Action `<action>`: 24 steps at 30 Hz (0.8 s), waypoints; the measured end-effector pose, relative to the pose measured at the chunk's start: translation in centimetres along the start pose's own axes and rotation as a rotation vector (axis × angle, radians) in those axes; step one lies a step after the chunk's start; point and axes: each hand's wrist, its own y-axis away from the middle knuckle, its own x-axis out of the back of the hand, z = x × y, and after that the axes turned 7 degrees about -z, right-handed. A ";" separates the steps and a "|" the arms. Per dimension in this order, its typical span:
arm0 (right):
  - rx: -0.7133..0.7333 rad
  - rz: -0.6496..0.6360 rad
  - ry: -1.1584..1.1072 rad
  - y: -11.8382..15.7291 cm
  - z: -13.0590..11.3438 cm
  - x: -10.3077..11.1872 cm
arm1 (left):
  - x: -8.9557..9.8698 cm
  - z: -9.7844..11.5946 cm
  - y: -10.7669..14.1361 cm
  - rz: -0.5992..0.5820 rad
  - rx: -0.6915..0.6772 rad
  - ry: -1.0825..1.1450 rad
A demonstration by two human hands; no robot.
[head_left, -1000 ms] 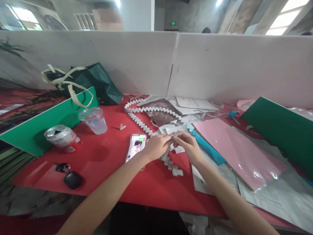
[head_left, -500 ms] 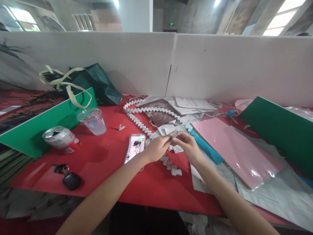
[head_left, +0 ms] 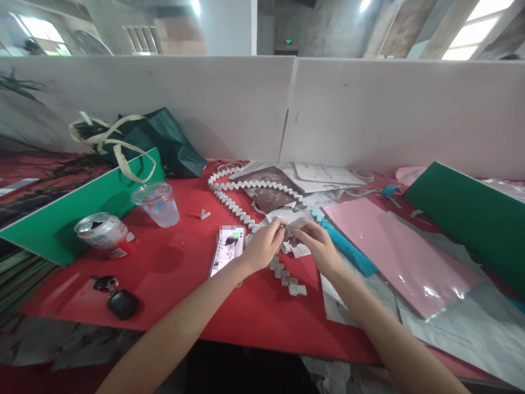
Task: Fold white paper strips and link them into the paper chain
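Between my two hands is a small greyish strip of paper [head_left: 296,222], partly hidden by fingers. My left hand [head_left: 264,244] pinches its left end. My right hand [head_left: 319,243] holds its right side with thumb and fingers. Below and behind the hands runs a zigzag chain of folded paper [head_left: 235,207], which loops back on the red table; its near end [head_left: 287,276] lies just under my left hand. Loose white paper pieces [head_left: 298,250] lie beneath the fingers. Left of my left hand rests a phone [head_left: 227,251] with its screen lit.
On the left stand an open can [head_left: 104,234], a plastic cup [head_left: 159,204], a key fob [head_left: 122,303] and a dark green bag [head_left: 170,143]. To the right lie a teal roll [head_left: 353,251], a pink sheet [head_left: 404,254] and a green board [head_left: 467,230]. A white partition [head_left: 229,109] closes the back.
The paper piece between my hands now shows wider and flatter, and my fingers have shifted slightly apart around it. The table items stay in place; the view has moved a little.
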 end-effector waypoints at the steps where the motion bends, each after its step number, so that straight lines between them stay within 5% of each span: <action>1: -0.014 -0.013 -0.018 0.0 0.0 -0.1 | 0.0 0.0 0.0 0.025 0.001 0.006; 5: -0.051 -0.042 -0.067 -0.1 0.4 -0.1 | -0.1 -0.1 -0.2 0.039 0.031 0.083; 15: -0.187 0.043 -0.282 -0.5 0.5 1.6 | 0.0 -0.5 -0.5 -0.139 0.166 0.537; 24: -0.190 0.334 -0.376 -1.2 0.5 3.3 | 1.6 -1.2 -0.9 -0.148 0.219 0.559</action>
